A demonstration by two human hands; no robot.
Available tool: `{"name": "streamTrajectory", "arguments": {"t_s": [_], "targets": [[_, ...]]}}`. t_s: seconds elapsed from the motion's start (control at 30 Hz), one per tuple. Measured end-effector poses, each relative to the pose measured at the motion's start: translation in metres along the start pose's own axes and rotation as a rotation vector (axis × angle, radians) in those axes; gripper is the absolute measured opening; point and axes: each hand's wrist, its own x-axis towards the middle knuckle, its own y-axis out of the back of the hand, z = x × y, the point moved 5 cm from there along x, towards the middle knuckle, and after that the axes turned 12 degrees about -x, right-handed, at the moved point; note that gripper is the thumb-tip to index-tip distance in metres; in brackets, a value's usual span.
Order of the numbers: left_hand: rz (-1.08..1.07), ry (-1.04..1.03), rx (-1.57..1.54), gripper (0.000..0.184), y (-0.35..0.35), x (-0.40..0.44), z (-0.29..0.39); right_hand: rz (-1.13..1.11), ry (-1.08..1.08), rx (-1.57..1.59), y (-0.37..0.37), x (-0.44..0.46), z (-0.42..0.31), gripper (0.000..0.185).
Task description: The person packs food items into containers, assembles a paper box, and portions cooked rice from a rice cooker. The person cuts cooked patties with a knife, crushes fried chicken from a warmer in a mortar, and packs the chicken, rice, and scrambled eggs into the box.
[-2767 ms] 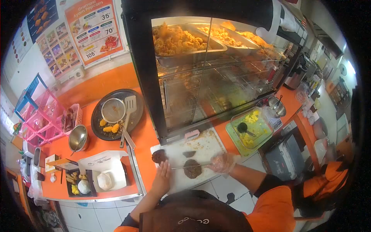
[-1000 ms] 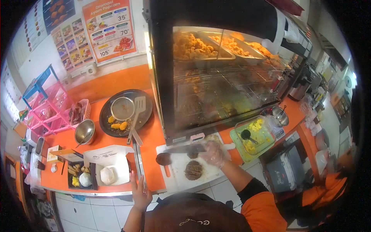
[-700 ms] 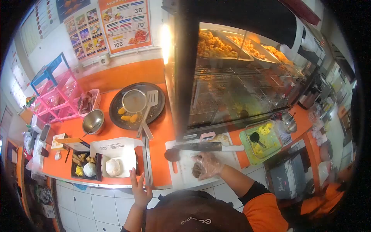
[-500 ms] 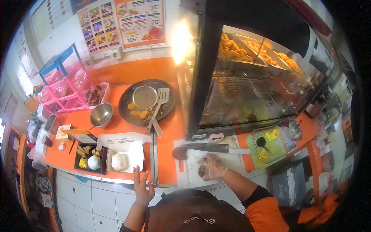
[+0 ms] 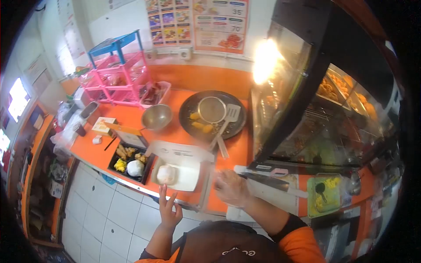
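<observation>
Head view, left hand [image 5: 169,210] spread near one white box [image 5: 189,179], gloved right hand [image 5: 232,188] blurred, grip unclear, one knife [image 5: 268,181] alongside.

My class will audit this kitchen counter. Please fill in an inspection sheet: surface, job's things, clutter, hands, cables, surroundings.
Surface: orange counter; white board towards its right.
Job's things: knife lying on the board; open white box holding a white mound.
Clutter: dark pan bearing a strainer and spatula; metal bowl; pink rack; green tray with black scoop.
Left hand: bare, fingers spread, near the white box.
Right hand: gloved, blurred, between white box and board; whether it holds anything is unclear.
Cables: nothing seen on the counter; wall socket behind.
Surroundings: glass display cabinet containing fried food, posters, tiled floor.
</observation>
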Motion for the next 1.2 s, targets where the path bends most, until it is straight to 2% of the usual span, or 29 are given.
{"name": "streamTrajectory", "arguments": {"t_s": [0.03,0.13,0.23,0.3,0.37,0.4,0.47,0.53,0.63,0.67,0.7,0.73,0.8,0.87,0.9,1.0,1.07,1.1,1.17,1.2], "targets": [[0.009,0.032,0.003,0.052,0.006,0.001,0.0,0.052,0.125,-0.007,0.007,0.026,-0.024,0.038],[0.069,0.068,0.039,0.05,0.021,-0.005,-0.004,-0.09,0.243,-0.146,-0.07,0.073,-0.046,0.039],[0.119,0.106,0.089,0.048,0.037,-0.021,-0.01,-0.351,0.166,-0.097,-0.141,0.083,-0.042,0.041],[0.122,0.165,0.146,0.046,0.047,-0.035,-0.015,-0.504,0.101,0.005,-0.111,0.089,-0.046,0.039],[0.127,0.205,0.19,0.045,0.052,-0.047,-0.022,-0.443,0.068,0.409,-0.112,0.081,-0.023,0.037],[0.132,0.219,0.205,0.045,0.055,-0.054,-0.025,-0.296,0.068,0.757,-0.138,0.065,0.008,0.035],[0.155,0.243,0.207,0.044,0.055,-0.065,-0.025,-0.109,-0.049,1.157,-0.117,0.05,0.025,0.029],[0.181,0.238,0.175,0.044,0.051,-0.067,-0.02,-0.016,-0.28,1.264,-0.074,0.021,0.032,0.022],[0.156,0.202,0.164,0.044,0.03,-0.072,-0.019,0.111,0.055,0.514,-0.05,-0.022,0.05,0.021],[0.192,0.141,0.078,0.045,0.021,-0.07,-0.021,0.117,0.087,0.268,-0.042,-0.039,0.058,0.031],[0.137,0.087,0.283,0.036,0.011,-0.072,-0.013,0.103,0.104,0.019,-0.04,-0.059,0.064,0.043],[0.119,0.039,0.169,0.039,-0.002,-0.063,-0.008,0.241,0.018,-0.02,-0.087,-0.088,0.094,0.045],[0.182,-0.153,0.228,0.033,-0.028,-0.011,0.064,0.34,-0.08,-0.04,-0.068,-0.129,0.146,0.05],[0.205,-0.214,0.15,0.035,-0.063,0.003,0.11,0.25,-0.1,0.025,0.06,-0.148,0.13,0.054],[0.2,-0.227,0.098,0.036,-0.084,0.004,0.127,0.226,-0.035,-0.22,0.07,-0.168,0.149,0.059],[0.132,-0.213,-0.065,0.038,-0.158,-0.01,0.171,0.243,-0.063,-0.242,0.094,-0.239,0.208,0.06],[0.071,-0.157,-0.187,0.041,-0.209,-0.026,0.191,0.334,-0.208,-0.209,0.153,-0.289,0.218,0.058],[0.045,-0.12,-0.241,0.042,-0.229,-0.035,0.2,0.443,-0.299,0.032,0.162,-0.314,0.243,0.058],[-0.029,-0.063,-0.369,0.044,-0.272,-0.052,0.222,0.436,-0.345,-0.184,0.22,-0.346,0.232,0.058],[-0.058,-0.055,-0.393,0.045,-0.288,-0.057,0.234,0.505,-0.365,-0.208,0.216,-0.374,0.254,0.057]]}}
